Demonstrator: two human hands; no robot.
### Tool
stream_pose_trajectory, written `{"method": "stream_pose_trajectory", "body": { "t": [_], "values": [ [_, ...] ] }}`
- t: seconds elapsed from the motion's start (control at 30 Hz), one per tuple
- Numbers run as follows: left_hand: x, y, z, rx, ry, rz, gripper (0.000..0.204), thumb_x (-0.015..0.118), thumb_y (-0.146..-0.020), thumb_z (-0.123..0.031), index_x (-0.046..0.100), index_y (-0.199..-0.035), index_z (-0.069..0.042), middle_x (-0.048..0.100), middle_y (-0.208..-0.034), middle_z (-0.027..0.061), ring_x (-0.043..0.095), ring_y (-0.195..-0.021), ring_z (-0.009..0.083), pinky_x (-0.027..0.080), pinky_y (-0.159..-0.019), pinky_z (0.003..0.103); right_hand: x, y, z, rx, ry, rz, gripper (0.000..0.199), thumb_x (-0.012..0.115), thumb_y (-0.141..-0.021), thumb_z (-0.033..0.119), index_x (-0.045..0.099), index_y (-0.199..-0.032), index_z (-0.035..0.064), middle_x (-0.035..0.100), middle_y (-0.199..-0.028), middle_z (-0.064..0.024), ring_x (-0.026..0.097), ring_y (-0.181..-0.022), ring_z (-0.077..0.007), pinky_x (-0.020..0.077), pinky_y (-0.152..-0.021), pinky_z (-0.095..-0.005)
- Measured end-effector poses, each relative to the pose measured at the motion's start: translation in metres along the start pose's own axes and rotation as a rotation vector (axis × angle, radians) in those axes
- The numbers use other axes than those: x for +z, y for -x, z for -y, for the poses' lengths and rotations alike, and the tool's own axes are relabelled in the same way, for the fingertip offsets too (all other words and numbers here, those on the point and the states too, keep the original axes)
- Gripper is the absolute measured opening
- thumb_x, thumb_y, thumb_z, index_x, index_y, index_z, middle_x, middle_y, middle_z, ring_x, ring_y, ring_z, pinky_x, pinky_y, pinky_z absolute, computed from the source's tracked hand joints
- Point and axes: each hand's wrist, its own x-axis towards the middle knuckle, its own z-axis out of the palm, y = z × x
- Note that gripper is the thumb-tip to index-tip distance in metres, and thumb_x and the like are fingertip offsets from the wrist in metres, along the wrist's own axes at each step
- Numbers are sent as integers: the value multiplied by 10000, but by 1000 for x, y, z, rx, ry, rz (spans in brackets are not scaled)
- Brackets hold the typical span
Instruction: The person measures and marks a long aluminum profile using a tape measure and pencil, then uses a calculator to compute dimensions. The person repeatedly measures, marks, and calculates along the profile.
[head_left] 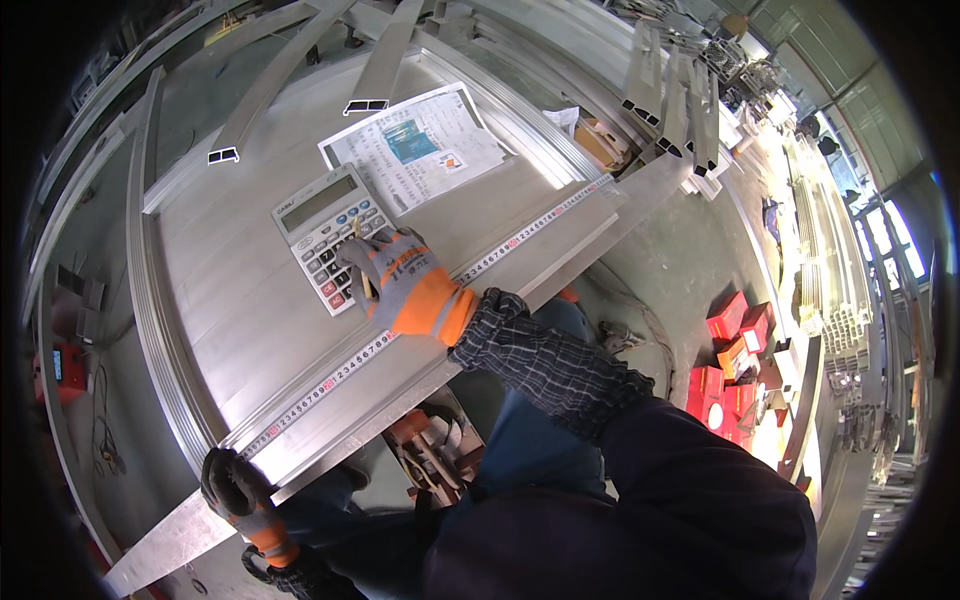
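My right hand (415,285), in an orange and grey work glove, is over the lower right of a white calculator (318,215). Its fingers are bent, and a thin wooden pencil (357,229) shows between them. At the near left corner, my left hand (238,490) in a dark grey and orange glove curls its fingers around the edge of the aluminium frame (178,370). A white measuring tape strip (345,373) runs along the near rail beside that hand and passes beneath my right wrist. Handwritten paper sheets (440,170) with a blue printed patch lie beyond the calculator.
Aluminium profiles (385,60) reach over the far side of the panel, with more profile ends (675,115) at the right. Red boxes (735,355) stand on the floor to the right. Below the near rail is an open box of tools (435,450).
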Motion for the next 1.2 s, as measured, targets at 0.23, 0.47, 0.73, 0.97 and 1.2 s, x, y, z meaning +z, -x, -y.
{"method": "stream_pose_trajectory", "body": {
  "t": [0.23, 0.47, 0.73, 0.97, 1.2],
  "values": [
    [1, 2, 0, -4, -7, -16, 273, 642, -1174, -152, 715, -1358, 35, 725, -1352, 226, 707, -1194, 407, 577, -1063, 499, -14, -1, 12, 36, 7, 75, 875, 732, -1008, 480, 523, -1708, -1, 619, -1656, -292, 534, -1566, -474, 393, -1337, -564],
    [1, 7, 9, -47, -5, -20, 288, 638, -1187, -167, 721, -1347, 58, 727, -1365, 242, 714, -1211, 413, 579, -1077, 509, 2, -1, 7, -18, -73, -65, 787, 671, -1043, 436, 555, -1681, -10, 645, -1613, -319, 563, -1530, -484, 427, -1300, -601],
    [2, 10, 33, 19, 15, -19, 362, 649, -1217, -249, 694, -1449, 26, 712, -1313, 133, 684, -1126, 233, 583, -998, 390, 2, -8, 13, 80, -114, 64, 855, 762, -1008, 514, 563, -1693, 42, 597, -1714, -224, 509, -1582, -466, 375, -1356, -583],
    [1, 9, 30, 4, -52, 1, 345, 629, -1222, -247, 693, -1428, 22, 708, -1361, 146, 675, -1224, 273, 539, -1104, 430, 2, -8, 11, 61, -158, 46, 775, 696, -1041, 520, 626, -1612, 2, 632, -1675, -240, 509, -1589, -468, 363, -1364, -584],
    [-3, 10, 31, -17, -84, -2, 364, 626, -1223, -270, 689, -1427, 25, 706, -1364, 153, 673, -1242, 293, 529, -1128, 453, 6, -10, 12, -15, -156, -35, 665, 653, -1055, 445, 655, -1565, 17, 704, -1583, -217, 594, -1473, -434, 419, -1310, -567]
  ]
}}
